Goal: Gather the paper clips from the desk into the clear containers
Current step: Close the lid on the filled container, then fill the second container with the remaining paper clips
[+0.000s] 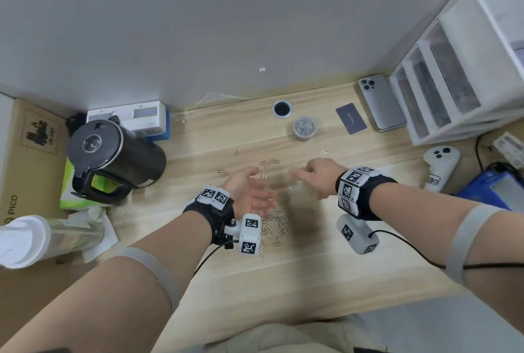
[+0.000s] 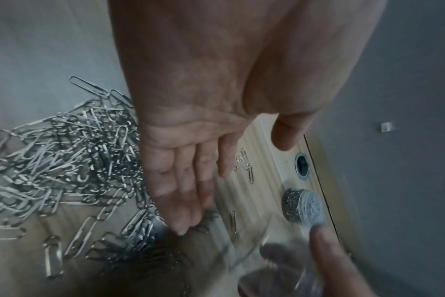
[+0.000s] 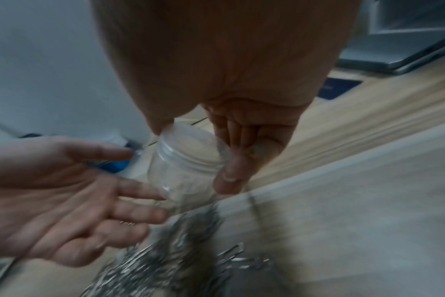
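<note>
A heap of silver paper clips (image 1: 273,225) lies on the wooden desk (image 1: 283,281) just in front of my hands, filling the left of the left wrist view (image 2: 64,160). My right hand (image 1: 303,185) grips an empty clear jar (image 3: 181,176), tilted, between thumb and fingers (image 3: 229,172), above the heap. My left hand (image 1: 263,186) is open, palm up, beside the jar's mouth, holding nothing (image 2: 211,180). A second clear container (image 1: 304,127), full of clips and lidded, stands farther back (image 2: 302,207). Loose clips (image 1: 269,162) lie scattered beyond the hands.
A black kettle (image 1: 113,157) and a cardboard box (image 1: 28,154) stand at the left. A phone (image 1: 381,103), a dark card (image 1: 351,118), white drawers (image 1: 459,69) and a white controller (image 1: 441,165) are at the right. A cable hole (image 1: 281,108) lies near the wall.
</note>
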### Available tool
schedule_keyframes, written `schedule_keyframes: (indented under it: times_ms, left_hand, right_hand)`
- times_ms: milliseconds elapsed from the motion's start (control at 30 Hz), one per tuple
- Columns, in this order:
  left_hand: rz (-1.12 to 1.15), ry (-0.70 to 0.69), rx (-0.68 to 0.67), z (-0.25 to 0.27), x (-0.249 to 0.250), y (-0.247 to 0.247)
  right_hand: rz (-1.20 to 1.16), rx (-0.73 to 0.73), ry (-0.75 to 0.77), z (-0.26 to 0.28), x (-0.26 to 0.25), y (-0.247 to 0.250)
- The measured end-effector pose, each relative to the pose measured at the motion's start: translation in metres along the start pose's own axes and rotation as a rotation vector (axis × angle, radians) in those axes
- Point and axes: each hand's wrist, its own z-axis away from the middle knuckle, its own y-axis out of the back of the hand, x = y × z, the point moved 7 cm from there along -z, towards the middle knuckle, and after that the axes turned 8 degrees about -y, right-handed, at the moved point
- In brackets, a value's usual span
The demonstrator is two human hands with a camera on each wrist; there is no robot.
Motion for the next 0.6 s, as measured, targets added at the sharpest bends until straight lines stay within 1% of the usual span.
schedule_keyframes:
  times_ms: [67, 100, 200, 333, 467, 533, 600]
  left_hand:
    - [-0.027, 0.047, -0.046, 0.006, -0.010, -0.006]
    - [-0.018, 0.050, -0.060, 0.008, -0.013, -0.007]
    - [0.019, 0.011, -0.060, 0.012, -0.017, -0.005]
    - [0.032, -0.047, 0.013, 0.013, -0.020, 0.010]
    - [-0.005, -0.062, 0.033, 0.017, -0.024, 0.018]
    - [-0.020, -0.068, 0.041, 0.018, -0.025, 0.020]
    - [-0.028, -0.061, 0.048, 0.020, -0.027, 0.021]
  right_hand:
    - [-0.020, -0.007, 0.094, 0.014, -0.026, -0.014]
    - [0.006, 0.004, 0.135, 0.019, -0.037, -0.021]
    - [0.080, 0.013, 0.215, 0.027, -0.061, -0.043]
    - [0.003, -0.048, 0.243, 0.029, -0.072, -0.061]
    - [-0.013, -0.001, 0.311, 0.034, -0.072, -0.065]
    - [-0.022, -0.003, 0.365, 0.038, -0.073, -0.068]
    - [0.010, 0.009, 0.455, 0.044, -0.077, -0.067]
